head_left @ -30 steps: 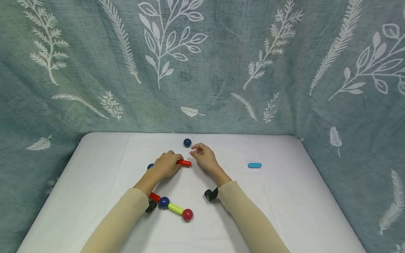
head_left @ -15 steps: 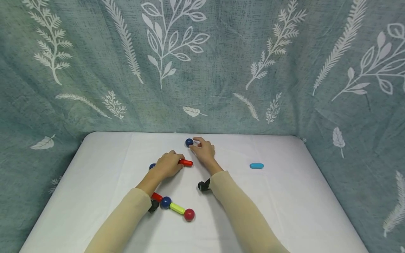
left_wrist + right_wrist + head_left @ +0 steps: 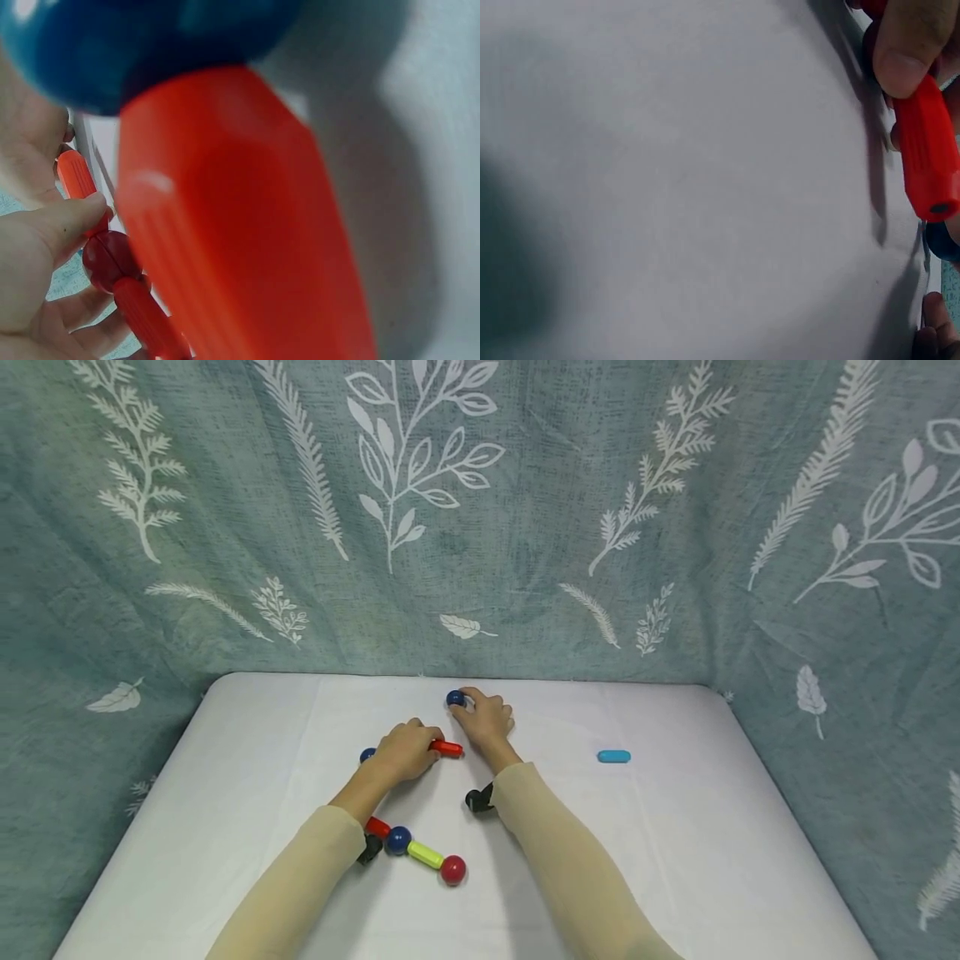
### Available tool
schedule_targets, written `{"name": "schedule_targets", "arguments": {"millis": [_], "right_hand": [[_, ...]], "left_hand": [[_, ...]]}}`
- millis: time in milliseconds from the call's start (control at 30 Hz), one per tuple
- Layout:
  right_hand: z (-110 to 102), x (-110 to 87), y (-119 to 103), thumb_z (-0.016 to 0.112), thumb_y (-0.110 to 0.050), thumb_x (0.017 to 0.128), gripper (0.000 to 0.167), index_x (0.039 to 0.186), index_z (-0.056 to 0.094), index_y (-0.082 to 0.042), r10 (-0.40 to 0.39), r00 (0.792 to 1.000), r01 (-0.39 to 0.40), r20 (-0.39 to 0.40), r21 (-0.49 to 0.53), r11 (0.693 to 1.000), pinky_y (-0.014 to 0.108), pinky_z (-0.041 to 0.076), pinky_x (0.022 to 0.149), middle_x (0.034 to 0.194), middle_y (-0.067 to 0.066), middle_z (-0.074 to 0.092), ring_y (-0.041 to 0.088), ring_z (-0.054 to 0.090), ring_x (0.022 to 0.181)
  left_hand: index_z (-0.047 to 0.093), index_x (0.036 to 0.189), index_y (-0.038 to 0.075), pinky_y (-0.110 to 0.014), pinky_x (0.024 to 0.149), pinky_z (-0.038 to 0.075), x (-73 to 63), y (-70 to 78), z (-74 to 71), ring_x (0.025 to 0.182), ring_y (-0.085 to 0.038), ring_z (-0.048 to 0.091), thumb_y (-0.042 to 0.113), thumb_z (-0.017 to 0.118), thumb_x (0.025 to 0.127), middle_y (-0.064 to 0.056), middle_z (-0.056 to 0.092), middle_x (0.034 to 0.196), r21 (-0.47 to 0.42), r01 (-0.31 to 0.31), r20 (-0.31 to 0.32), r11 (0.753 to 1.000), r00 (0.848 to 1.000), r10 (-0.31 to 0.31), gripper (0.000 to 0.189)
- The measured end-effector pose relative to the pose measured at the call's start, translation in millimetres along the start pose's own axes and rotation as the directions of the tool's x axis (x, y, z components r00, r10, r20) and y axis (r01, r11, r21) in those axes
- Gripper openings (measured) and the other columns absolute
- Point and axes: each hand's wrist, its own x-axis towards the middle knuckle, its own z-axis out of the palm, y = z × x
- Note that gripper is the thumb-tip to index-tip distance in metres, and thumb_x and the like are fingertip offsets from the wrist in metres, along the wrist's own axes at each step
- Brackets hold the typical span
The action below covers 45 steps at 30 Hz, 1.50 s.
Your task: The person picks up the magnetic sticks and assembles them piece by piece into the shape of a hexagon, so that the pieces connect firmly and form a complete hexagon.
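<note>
My left hand point(image 3: 408, 752) pinches a red rod point(image 3: 450, 749) between thumb and fingers; its free end points right. In the left wrist view this rod joins a dark red ball point(image 3: 111, 259), and a second red rod point(image 3: 150, 322) leads on from that ball. Part of the chain is hidden under the hand, and a blue ball point(image 3: 367, 755) peeks out at its left. At the table's far edge, my right hand point(image 3: 486, 720) has its thumb and index finger around a separate dark blue ball point(image 3: 455, 697).
Under the left forearm a red rod point(image 3: 378, 827) runs to a blue ball point(image 3: 399, 840), a yellow-green rod point(image 3: 426, 855) and a red ball point(image 3: 453, 870). A light blue rod point(image 3: 614, 757) lies to the right. A leaf-patterned curtain point(image 3: 525, 610) hangs behind the white table point(image 3: 675, 860).
My right hand has moved up and slightly left to the dark blue ball and closed its fingertips on it. The left hand keeps its hold on the red rod.
</note>
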Motion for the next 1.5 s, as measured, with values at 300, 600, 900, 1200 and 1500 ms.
{"name": "schedule_targets", "arguments": {"millis": [300, 600, 900, 1200, 1500], "right_hand": [[-27.8, -10.8, 18.9, 0.068, -0.041, 0.094, 0.043, 0.133, 0.064, -0.024, -0.067, 0.997, 0.064, 0.021, 0.127, 0.990, 0.053, 0.038, 0.086, 0.103, 0.009, 0.062, 0.032, 0.054, 0.100], [-44.9, -41.8, 41.7, 0.075, -0.037, 0.090, 0.043, 0.128, 0.067, -0.021, -0.140, 0.988, 0.128, 0.060, 0.173, 0.977, 0.051, 0.040, 0.087, 0.109, 0.011, 0.063, 0.028, 0.058, 0.103], [-47.9, -71.6, 56.1, 0.078, -0.037, 0.088, 0.039, 0.123, 0.070, -0.022, -0.177, 0.977, 0.161, 0.122, 0.132, 0.978, 0.045, 0.042, 0.079, 0.105, 0.010, 0.061, 0.028, 0.055, 0.099], [-45.2, -78.1, 57.3, 0.078, -0.036, 0.087, 0.034, 0.118, 0.073, -0.022, -0.210, 0.969, 0.200, 0.130, 0.084, 0.976, 0.048, 0.041, 0.081, 0.107, 0.012, 0.064, 0.030, 0.055, 0.101], [-39.8, -78.9, 49.5, 0.078, -0.036, 0.087, 0.034, 0.118, 0.073, -0.022, -0.234, 0.962, 0.229, 0.141, 0.046, 0.972, 0.046, 0.039, 0.078, 0.107, 0.012, 0.064, 0.029, 0.054, 0.099]], "left_hand": [[0.068, 0.125, 0.015, -0.047, 0.087, 0.050, 0.4, 3.9, -2.6, 0.099, -0.030, 0.060, 0.024, 0.068, 0.098, -0.012, 0.061, 0.112, 0.006, 0.002, 0.011, 1.000, 1.000, -0.002, 0.029], [0.068, 0.125, 0.015, -0.047, 0.087, 0.050, -0.3, 2.0, -1.0, 0.100, -0.029, 0.059, 0.024, 0.067, 0.098, -0.012, 0.061, 0.112, -0.011, -0.002, 0.016, 1.000, 1.000, 0.002, 0.029], [0.068, 0.125, 0.014, -0.047, 0.089, 0.050, -1.0, 1.5, -1.5, 0.102, -0.030, 0.060, 0.022, 0.067, 0.098, -0.012, 0.062, 0.112, -0.012, -0.020, -0.001, 1.000, 1.000, 0.020, 0.029], [0.067, 0.127, 0.014, -0.048, 0.089, 0.050, -1.9, 1.9, -2.8, 0.103, -0.030, 0.059, 0.022, 0.067, 0.098, -0.013, 0.061, 0.114, -0.022, -0.014, 0.014, 1.000, 1.000, 0.014, 0.030], [0.068, 0.125, 0.014, -0.048, 0.088, 0.050, -2.9, 2.1, -2.8, 0.102, -0.030, 0.059, 0.022, 0.068, 0.097, -0.013, 0.061, 0.112, -0.015, -0.035, 0.009, 0.999, 0.999, 0.035, 0.029]]}}
